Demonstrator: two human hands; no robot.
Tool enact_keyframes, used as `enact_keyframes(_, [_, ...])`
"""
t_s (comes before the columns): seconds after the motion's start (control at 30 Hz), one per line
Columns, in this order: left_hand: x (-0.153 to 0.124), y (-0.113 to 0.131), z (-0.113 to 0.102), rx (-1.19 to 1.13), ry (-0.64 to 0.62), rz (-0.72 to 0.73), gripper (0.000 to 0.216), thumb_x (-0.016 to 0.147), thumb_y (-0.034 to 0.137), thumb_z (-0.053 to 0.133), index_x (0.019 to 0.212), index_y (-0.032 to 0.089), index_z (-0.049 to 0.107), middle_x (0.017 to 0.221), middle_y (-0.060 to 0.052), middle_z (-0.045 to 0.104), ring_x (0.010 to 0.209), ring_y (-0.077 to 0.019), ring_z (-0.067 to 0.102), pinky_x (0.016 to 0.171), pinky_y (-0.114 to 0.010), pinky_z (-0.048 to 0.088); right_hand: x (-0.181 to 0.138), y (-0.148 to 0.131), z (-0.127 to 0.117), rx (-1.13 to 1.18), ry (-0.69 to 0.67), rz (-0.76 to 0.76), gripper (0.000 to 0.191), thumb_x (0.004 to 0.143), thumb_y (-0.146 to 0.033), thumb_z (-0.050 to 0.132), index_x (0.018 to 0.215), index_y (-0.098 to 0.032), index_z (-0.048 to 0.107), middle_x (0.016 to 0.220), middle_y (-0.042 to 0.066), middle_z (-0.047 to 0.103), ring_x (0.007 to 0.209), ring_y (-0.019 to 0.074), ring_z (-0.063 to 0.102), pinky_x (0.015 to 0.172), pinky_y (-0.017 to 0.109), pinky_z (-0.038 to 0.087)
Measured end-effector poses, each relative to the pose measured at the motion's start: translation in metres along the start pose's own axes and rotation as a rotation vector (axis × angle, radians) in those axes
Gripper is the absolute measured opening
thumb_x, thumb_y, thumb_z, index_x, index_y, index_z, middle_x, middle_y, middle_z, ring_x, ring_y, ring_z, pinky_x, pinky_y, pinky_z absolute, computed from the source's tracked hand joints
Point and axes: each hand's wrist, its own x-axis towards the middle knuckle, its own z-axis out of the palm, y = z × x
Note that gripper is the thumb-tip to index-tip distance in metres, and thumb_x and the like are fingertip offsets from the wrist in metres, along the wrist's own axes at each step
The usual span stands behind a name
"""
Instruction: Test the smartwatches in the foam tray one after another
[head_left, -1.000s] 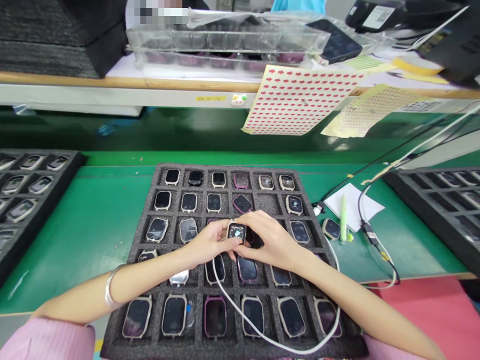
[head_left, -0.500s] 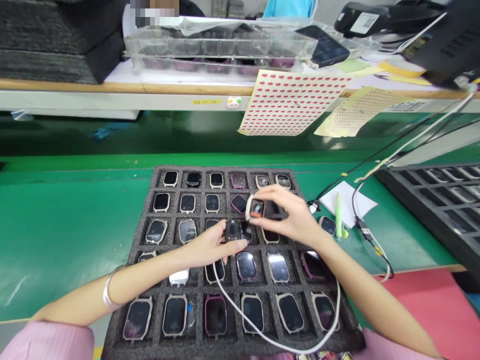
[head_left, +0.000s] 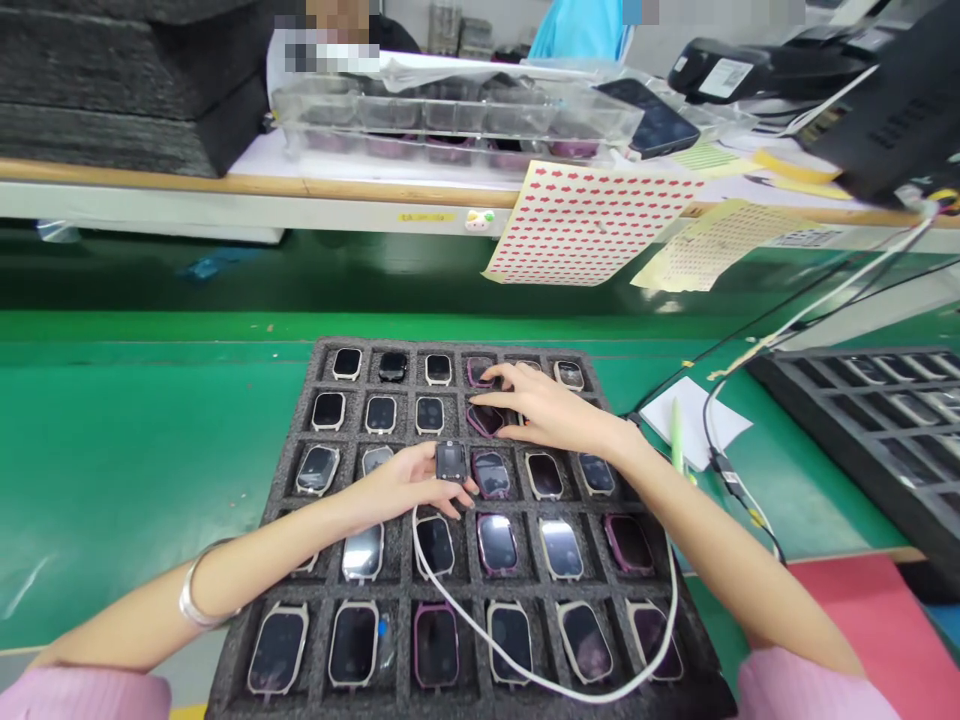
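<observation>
A dark foam tray (head_left: 238, 640) on the green belt holds several smartwatches (head_left: 499, 543) in its cells, some beige-cased, some purple. My left hand (head_left: 405, 482) pinches a small black charging puck (head_left: 451, 461) over the tray's third row; its white cable (head_left: 525, 676) loops down across the front rows and up the right side. My right hand (head_left: 544, 408) lies over the second row near the right, fingers stretched out leftward above a purple watch (head_left: 484, 418). The cell under its palm is hidden.
A second foam tray (head_left: 862, 430) stands at the right, with a white paper (head_left: 705, 418), a green pen (head_left: 676, 440) and dark cables (head_left: 731, 470) between. A red-arrow sticker sheet (head_left: 592, 225) hangs from the shelf, which carries clear trays (head_left: 450, 110) and foam stacks (head_left: 112, 90). A person (head_left: 337, 25) stands behind.
My right hand lifted a beige watch off the puck, carried it up-right and now rests flat over the second row. My left hand kept the puck, nearly still.
</observation>
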Motion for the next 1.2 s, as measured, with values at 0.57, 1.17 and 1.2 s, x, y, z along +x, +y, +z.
enact_keyframes(0.57, [0.0,0.002,0.002,-0.071,0.056,0.052,0.038,0.064,0.01,0.076,0.099,0.013,0.06,0.108,-0.011,0.067,0.11,-0.0253,0.059,0.099,-0.042,0.041,0.0,-0.075,0.006,0.275,0.127,0.053,0.027,0.078,-0.029,0.068,0.101,-0.018,0.06,0.097,0.008,0.067,0.089,0.0241,0.062,0.08,0.04,0.048])
enact_keyframes(1.17, [-0.004,-0.004,0.002,-0.017,0.158,0.077,0.04,0.071,0.037,0.075,0.098,0.011,0.058,0.084,-0.006,0.067,0.075,-0.0176,0.068,0.076,-0.037,0.057,-0.002,-0.077,0.032,0.345,0.291,0.003,0.031,0.08,-0.034,0.066,0.106,-0.018,0.056,0.091,0.007,0.066,0.084,0.0223,0.063,0.075,0.037,0.049])
enact_keyframes(1.2, [-0.004,-0.003,0.002,-0.01,0.154,0.08,0.04,0.071,0.037,0.075,0.098,0.011,0.058,0.085,-0.006,0.067,0.075,-0.0174,0.067,0.075,-0.036,0.057,-0.002,-0.076,0.033,0.354,0.298,-0.003,0.032,0.08,-0.034,0.067,0.105,-0.018,0.057,0.088,0.006,0.066,0.082,0.0219,0.062,0.074,0.037,0.049])
